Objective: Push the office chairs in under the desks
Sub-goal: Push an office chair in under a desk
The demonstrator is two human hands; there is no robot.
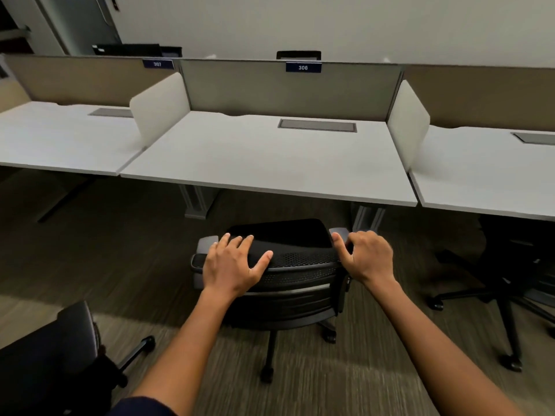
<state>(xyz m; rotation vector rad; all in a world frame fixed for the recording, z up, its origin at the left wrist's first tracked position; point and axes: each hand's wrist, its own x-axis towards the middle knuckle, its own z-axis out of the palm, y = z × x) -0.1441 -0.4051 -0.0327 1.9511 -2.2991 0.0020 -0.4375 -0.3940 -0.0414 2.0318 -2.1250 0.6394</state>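
A black mesh-backed office chair point(295, 283) stands on the carpet in front of the middle white desk point(264, 163), its seat short of the desk's front edge. My left hand point(232, 265) lies flat on the left top of the backrest, fingers spread. My right hand point(368, 258) curls around the right top corner of the backrest. A label reading 306 point(303, 67) hangs on the partition behind this desk.
Another black chair point(507, 283) sits at the right desk point(486, 175), partly under it. A third chair point(51, 355) is at my lower left. The left desk point(60, 139) carries label 307. White dividers point(162, 106) separate the desks. Grey desk legs point(196, 202) stand underneath.
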